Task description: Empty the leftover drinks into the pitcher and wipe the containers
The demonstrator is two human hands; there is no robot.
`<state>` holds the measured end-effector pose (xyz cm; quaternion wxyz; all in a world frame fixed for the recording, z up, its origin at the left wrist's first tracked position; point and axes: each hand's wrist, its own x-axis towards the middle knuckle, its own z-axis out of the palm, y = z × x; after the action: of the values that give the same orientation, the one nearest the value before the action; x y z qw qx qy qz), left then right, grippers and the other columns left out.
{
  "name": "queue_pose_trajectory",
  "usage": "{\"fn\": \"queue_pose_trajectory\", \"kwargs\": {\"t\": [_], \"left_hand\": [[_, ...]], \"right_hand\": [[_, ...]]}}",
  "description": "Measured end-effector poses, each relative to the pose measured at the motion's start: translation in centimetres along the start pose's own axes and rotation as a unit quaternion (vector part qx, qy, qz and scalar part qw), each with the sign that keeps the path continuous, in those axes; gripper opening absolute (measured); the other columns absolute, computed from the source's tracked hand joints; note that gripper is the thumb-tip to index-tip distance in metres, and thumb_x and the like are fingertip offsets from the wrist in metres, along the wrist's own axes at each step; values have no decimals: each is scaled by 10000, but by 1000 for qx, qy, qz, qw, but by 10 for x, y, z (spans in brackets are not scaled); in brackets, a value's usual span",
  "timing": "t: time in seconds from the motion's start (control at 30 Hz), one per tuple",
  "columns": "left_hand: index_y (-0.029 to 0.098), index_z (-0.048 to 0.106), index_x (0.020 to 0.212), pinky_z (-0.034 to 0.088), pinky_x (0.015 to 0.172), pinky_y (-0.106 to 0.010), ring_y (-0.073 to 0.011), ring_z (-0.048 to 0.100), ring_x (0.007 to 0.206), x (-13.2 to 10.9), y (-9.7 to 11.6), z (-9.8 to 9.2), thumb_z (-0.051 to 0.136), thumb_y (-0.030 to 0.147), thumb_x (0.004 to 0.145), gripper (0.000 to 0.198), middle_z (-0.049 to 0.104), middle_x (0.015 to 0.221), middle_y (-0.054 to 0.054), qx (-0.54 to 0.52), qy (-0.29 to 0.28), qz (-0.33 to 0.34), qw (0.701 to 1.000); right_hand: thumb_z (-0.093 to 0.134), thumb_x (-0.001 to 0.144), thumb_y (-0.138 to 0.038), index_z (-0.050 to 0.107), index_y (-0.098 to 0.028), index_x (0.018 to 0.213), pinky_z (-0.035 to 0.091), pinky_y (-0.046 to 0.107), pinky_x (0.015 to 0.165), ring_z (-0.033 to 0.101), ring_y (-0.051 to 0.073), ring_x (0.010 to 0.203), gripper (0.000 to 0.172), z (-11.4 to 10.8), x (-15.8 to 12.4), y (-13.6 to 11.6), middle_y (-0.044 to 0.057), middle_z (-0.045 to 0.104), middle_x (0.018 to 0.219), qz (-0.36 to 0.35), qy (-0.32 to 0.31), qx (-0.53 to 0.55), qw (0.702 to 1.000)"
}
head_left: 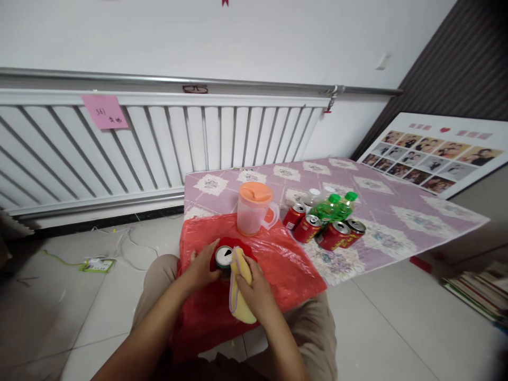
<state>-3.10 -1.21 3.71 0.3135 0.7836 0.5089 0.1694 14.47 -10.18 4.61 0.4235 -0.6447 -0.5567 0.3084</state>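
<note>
My left hand [203, 265] is wrapped round the side of an opened drink can [224, 256], its silver top facing up and most of its dark body hidden. In my right hand [254, 286] is a folded yellow cloth [241, 296] with a pale purple edge, its upper end against the can's rim. Beneath the can, a red plastic sheet [286, 270] covers the table's near end and hangs toward my lap. Just behind the can stands a clear pitcher [249, 214] with an orange lid.
Several red cans [307, 228] stand right of the pitcher, beside green-capped bottles [334, 209], on a purple floral tablecloth [381, 211]. A white radiator [222, 132] runs behind. A photo board [428, 153] leans at the right. A power strip [97, 265] lies on the floor at left.
</note>
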Motion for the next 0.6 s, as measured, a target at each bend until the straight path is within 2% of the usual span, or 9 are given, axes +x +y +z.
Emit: {"fn": "queue_pose_trajectory", "kwargs": {"t": [0.17, 0.37, 0.47, 0.6], "left_hand": [[255, 465, 1413, 50, 1188, -680, -350, 403, 1420, 2, 3, -8, 675, 134, 694, 759, 497, 1497, -120, -10, -21, 19, 1000], [239, 520, 1324, 39, 1174, -701, -347, 492, 1339, -1, 10, 11, 731, 213, 712, 648, 578, 1404, -133, -3, 50, -6, 999], [212, 456, 1391, 51, 1173, -702, -359, 455, 1370, -2, 11, 14, 744, 248, 713, 738, 531, 1444, -163, -2, 67, -28, 997], [200, 311, 1501, 91, 1189, -672, -356, 331, 1456, 0, 6, 4, 731, 183, 683, 920, 395, 1553, -174, -12, 18, 4, 1000]], "right_hand": [[529, 812, -305, 510, -164, 1380, 407, 432, 1104, 542, 253, 1281, 585, 1, 1, 4, 140, 580, 1367, 3, 17, -6, 1000], [546, 816, -320, 527, -189, 1363, 435, 434, 1079, 569, 257, 1253, 562, 3, -2, 4, 127, 608, 1340, -2, 29, -8, 1000], [549, 818, -311, 535, -201, 1348, 433, 437, 1080, 567, 254, 1257, 541, 2, -2, 5, 120, 614, 1338, -8, 31, -16, 999], [534, 844, -349, 534, -175, 1342, 444, 426, 1070, 571, 254, 1253, 528, 0, -2, 6, 133, 617, 1334, -4, 20, -30, 999]]}}
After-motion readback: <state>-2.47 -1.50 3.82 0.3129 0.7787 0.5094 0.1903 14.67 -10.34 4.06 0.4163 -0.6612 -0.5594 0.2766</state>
